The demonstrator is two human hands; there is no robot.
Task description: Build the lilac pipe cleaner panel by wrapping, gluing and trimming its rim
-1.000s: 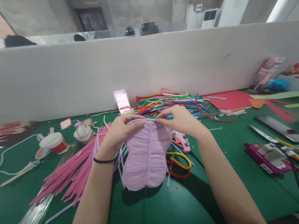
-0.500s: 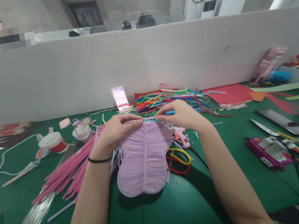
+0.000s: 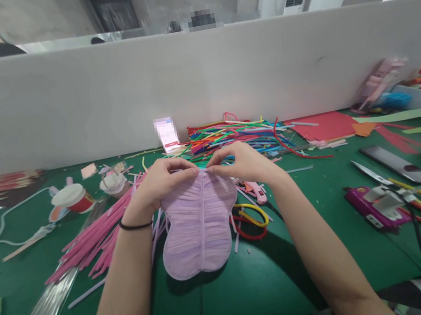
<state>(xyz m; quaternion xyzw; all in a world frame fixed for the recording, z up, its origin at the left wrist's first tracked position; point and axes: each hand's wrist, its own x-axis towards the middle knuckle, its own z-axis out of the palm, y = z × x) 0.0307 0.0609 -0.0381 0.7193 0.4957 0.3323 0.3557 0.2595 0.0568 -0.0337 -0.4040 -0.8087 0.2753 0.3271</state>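
Note:
A lilac butterfly-shaped craft piece (image 3: pixel 197 230), ribbed with pipe cleaners and edged with a rim, hangs tilted above the table. My left hand (image 3: pixel 166 181) pinches its upper edge between thumb and fingers, a dark band round the wrist. From the other side my right hand (image 3: pixel 236 164) pinches the same edge near the central strip, the two thumbs almost meeting. The fingertips hide the top of the piece. Beneath and behind it lie loose lilac pipe cleaners, scissors with yellow and red handles (image 3: pixel 259 216), and a pink glue gun (image 3: pixel 256 192).
Pink pipe cleaners (image 3: pixel 95 240) spread at left near a lidded paper cup (image 3: pixel 75 198). A multicoloured pile (image 3: pixel 240 138) and a lit phone (image 3: pixel 168 135) stand by the grey partition (image 3: pixel 196 78). At right are a purple power strip (image 3: pixel 378 209), more scissors (image 3: pixel 370 175) and red sheets (image 3: pixel 323 129).
My right hand has shifted left toward my left hand, bringing the thumbs close together. The lilac piece has moved slightly left, still held at its top.

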